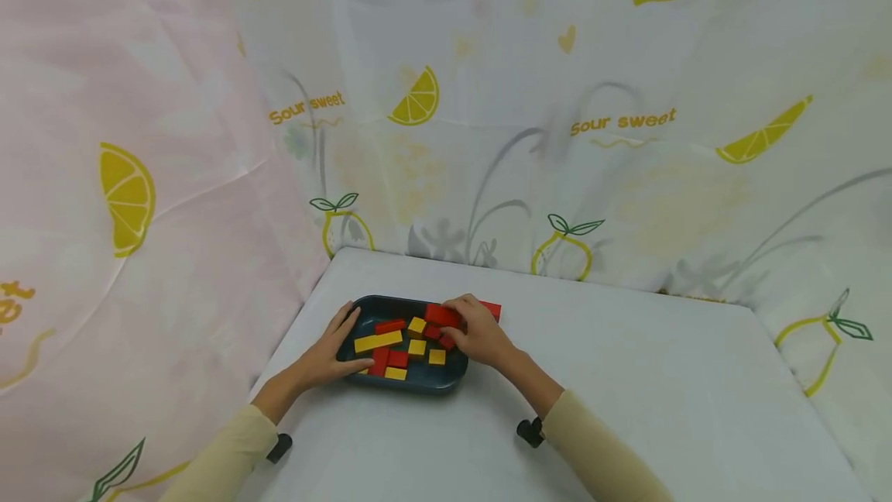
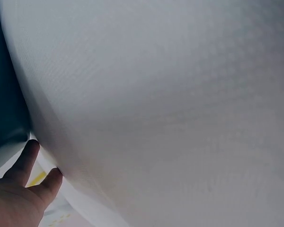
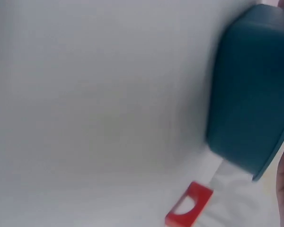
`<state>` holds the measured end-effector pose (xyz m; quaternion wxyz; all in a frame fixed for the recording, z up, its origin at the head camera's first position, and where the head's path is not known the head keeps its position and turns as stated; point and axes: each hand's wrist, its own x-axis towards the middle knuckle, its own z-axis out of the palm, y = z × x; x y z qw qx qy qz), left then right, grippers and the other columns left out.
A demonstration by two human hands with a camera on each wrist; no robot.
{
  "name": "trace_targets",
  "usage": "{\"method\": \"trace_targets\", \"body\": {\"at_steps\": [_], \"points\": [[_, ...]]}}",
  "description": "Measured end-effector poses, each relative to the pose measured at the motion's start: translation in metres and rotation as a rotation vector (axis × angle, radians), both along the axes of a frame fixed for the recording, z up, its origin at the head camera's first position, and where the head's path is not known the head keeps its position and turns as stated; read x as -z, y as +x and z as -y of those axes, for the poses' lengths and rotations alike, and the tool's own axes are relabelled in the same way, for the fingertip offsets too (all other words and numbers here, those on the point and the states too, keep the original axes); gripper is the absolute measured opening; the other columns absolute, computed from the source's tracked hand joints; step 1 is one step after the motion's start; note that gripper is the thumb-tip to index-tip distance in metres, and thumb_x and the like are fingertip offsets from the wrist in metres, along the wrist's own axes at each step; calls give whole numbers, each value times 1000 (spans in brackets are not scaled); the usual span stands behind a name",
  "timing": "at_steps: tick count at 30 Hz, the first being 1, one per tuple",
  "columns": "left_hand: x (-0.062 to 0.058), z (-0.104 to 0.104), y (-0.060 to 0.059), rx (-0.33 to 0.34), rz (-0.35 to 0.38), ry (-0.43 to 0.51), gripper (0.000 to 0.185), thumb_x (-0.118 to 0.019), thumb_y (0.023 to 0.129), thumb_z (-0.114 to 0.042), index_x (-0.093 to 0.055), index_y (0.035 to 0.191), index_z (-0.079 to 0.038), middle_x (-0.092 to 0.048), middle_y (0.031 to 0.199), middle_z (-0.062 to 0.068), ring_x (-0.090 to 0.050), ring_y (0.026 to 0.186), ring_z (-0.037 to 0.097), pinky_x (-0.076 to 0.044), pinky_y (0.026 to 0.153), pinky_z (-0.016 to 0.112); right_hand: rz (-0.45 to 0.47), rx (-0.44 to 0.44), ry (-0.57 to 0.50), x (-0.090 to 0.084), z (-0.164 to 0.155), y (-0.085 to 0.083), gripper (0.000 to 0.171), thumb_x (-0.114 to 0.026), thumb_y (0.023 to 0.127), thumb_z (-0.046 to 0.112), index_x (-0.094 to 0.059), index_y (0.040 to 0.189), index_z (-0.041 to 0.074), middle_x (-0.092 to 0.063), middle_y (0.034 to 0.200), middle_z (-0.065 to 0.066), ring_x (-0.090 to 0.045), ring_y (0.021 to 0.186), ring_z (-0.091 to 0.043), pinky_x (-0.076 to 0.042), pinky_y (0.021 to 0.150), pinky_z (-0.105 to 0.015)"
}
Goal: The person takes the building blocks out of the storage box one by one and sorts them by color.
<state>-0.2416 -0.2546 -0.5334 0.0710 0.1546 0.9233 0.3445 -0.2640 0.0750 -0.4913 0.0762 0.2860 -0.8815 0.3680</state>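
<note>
"Dark blue, that tray [image 1: 416, 387], on the left part of the white desk [image 1: 613, 386]. How are the arms placed?"

"Both come in from the near side in cream sleeves [image 1: 599, 448], angled towards each other. The left grip [image 1: 326, 357] lies at the tray's left end, fingers apart along the rim, thumb reaching over the near corner."

"And the right grip [image 1: 481, 335]?"

"Bent over the tray's right side, back of the hand up, fingertips pointing left. It looks clamped on a red block [image 1: 440, 315], fingers on the far side, thumb on the near, at the tray's far right part."

"What else is in the tray?"

"More red pieces, with a yellow bar [image 1: 379, 342] to the left and yellow cubes [image 1: 416, 348] towards the middle and right."

"Does the right wrist view confirm that clamp?"

"No, it catches only bits of skin at its edge and the tray's outer wall; the block is hidden there. What it adds is a red arch [image 3: 199, 195] outside the tray, its round notch plain. In the head view only a red end shows past the right grip."

"And the left wrist view?"

"Two fingers [image 2: 23, 163], parted, one tip right by the tray's outer corner. It shows that wall from outside, but none of the blocks."
</note>
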Motion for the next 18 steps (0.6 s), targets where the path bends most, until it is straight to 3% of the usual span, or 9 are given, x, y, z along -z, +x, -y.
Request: {"method": "trace_targets", "body": {"at_steps": [6, 9, 18], "points": [[-2, 0, -1, -7, 2, -2, 107, -73, 82, -55, -10, 160, -18, 3, 167, 11, -22, 145, 43, -29, 110, 70, -58, 70, -8, 3, -32, -7, 35, -77, 85, 8, -65, 118, 7, -62, 107, -8, -57, 82, -13, -54, 67, -21], [-3, 0, -1, -8, -12, 1, 106, -73, 82, -54, -10, 160, -18, 2, 167, 12, -22, 145, 43, -29, 109, 71, -65, 131, -2, 7, -47, -12, 34, -78, 84, 7, -66, 116, 7, -62, 105, -9, -57, 81, -14, -54, 67, -21], [2, 1, 0, 3, -18, -4, 106, -71, 83, -57, -10, 160, -15, 2, 167, 14, -23, 145, 44, -29, 109, 70, 68, 293, 54, 28, -93, -22, 35, -76, 85, 8, -66, 119, 6, -63, 108, -11, -60, 86, -19, -57, 77, -30]]}}
